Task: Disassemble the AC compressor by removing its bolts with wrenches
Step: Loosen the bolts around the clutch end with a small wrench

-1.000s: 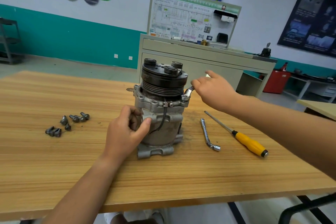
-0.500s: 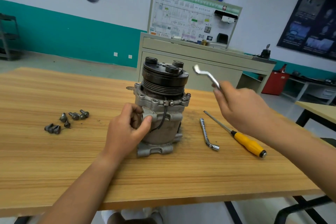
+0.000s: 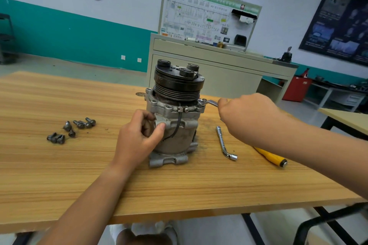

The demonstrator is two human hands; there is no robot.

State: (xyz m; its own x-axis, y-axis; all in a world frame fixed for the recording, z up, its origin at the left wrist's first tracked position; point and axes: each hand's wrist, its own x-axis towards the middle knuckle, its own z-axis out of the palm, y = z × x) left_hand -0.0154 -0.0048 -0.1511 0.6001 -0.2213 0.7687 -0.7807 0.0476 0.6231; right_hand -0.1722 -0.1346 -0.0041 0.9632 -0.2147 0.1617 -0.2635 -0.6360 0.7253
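Note:
The AC compressor [image 3: 177, 125] stands upright on the wooden table [image 3: 79, 165], its black pulley on top. My left hand [image 3: 139, 137] grips the left side of its grey housing. My right hand [image 3: 247, 115] holds a silver wrench [image 3: 211, 103] whose head sits on a bolt at the right edge of the compressor's flange. Most of the wrench is hidden inside my fist.
Several loose bolts [image 3: 73, 129] lie on the table to the left. An L-shaped socket wrench [image 3: 226, 143] and a yellow-handled screwdriver [image 3: 272, 158] lie right of the compressor. A grey cabinet [image 3: 219, 69] with a display board stands behind the table.
My right hand had lifted the wrench up off the compressor; it has now come back down and set the wrench head on the right flange bolt. My left hand stayed put.

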